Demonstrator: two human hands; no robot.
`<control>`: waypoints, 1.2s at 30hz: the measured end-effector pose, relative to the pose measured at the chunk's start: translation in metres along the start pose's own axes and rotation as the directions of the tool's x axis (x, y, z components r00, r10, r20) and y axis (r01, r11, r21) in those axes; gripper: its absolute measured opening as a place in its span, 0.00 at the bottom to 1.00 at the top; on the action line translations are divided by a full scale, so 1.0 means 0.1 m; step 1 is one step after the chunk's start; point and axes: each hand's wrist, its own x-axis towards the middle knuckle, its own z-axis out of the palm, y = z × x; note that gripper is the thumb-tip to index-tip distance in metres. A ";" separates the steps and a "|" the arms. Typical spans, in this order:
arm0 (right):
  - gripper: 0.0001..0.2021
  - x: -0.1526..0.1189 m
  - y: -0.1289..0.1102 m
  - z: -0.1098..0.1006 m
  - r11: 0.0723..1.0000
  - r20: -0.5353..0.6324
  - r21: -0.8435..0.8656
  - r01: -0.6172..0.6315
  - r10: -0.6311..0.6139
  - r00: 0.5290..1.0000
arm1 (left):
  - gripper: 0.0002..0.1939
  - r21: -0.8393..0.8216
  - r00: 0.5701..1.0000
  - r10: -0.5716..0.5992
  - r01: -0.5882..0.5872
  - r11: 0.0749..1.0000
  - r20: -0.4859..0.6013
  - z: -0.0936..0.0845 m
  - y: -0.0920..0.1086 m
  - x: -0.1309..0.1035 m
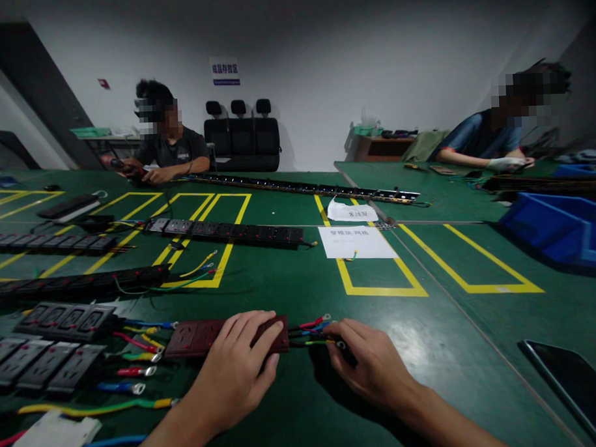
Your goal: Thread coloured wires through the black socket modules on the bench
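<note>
A dark red socket strip [190, 338] lies on the green table in front of me. My left hand [241, 362] rests over its right half, fingers spread across the top and the thumb along the near side. Red, blue, black and yellow-green wires with ring terminals come out of the strip's right end. My right hand [368, 361] is closed around the ends of these wires, fingertips pinched at the terminals. A red wire's terminal [325, 318] sticks out just beyond the fingers.
Black socket modules [69, 319] with loose wires fill the left side. Long black strips [225, 232] lie farther back. White paper labels [357, 242], a blue bin [562, 230] and a phone [572, 383] are on the table. Two people sit across it.
</note>
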 end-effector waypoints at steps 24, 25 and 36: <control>0.09 0.01 -0.02 -0.03 0.999 -0.070 0.025 0.034 -0.032 0.997 | 0.21 0.001 1.000 -0.005 0.005 1.000 0.000 0.00 0.00 0.02; 0.09 0.02 -0.02 -0.03 0.999 -0.071 0.027 0.040 -0.038 0.997 | 0.21 -0.001 1.000 -0.004 0.004 1.000 0.002 0.00 -0.01 0.01; 0.11 0.01 -0.02 -0.02 0.996 -0.100 0.039 0.082 -0.078 0.992 | 0.21 0.004 1.000 -0.009 0.009 1.000 0.002 0.00 -0.01 0.00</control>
